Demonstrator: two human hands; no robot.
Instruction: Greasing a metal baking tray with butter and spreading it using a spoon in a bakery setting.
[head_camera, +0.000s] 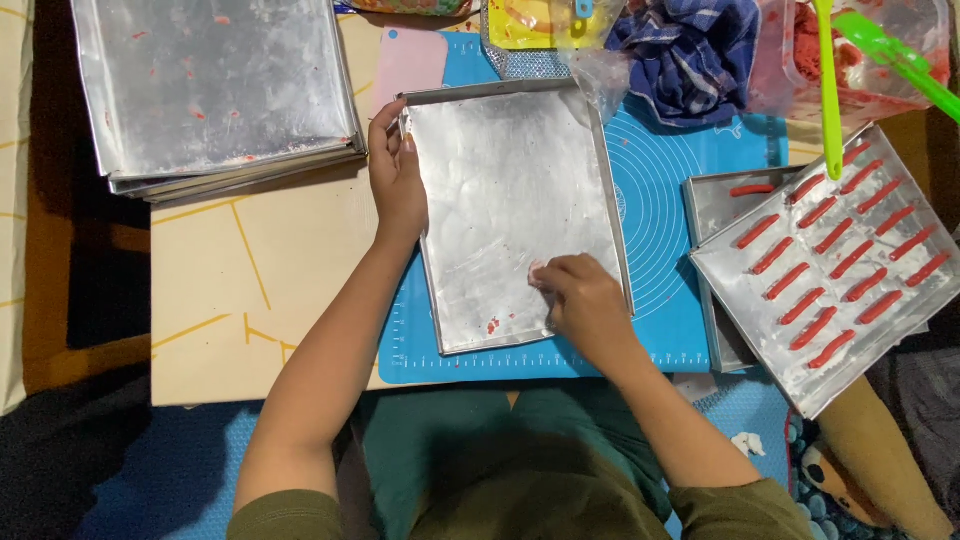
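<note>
From the head view, the metal baking tray lies flat on the blue mat; the left hand grips its left rim; right hand, fingers together, presses inside it; thin, stiff, probably greasy, best held by the rims.

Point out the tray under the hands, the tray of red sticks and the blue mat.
empty tray (505, 190), head view, bare middle of its floor.
tray of red sticks (750, 300), head view, bare lower-left floor.
blue mat (655, 200), head view, ringed part right of the empty tray.
</note>
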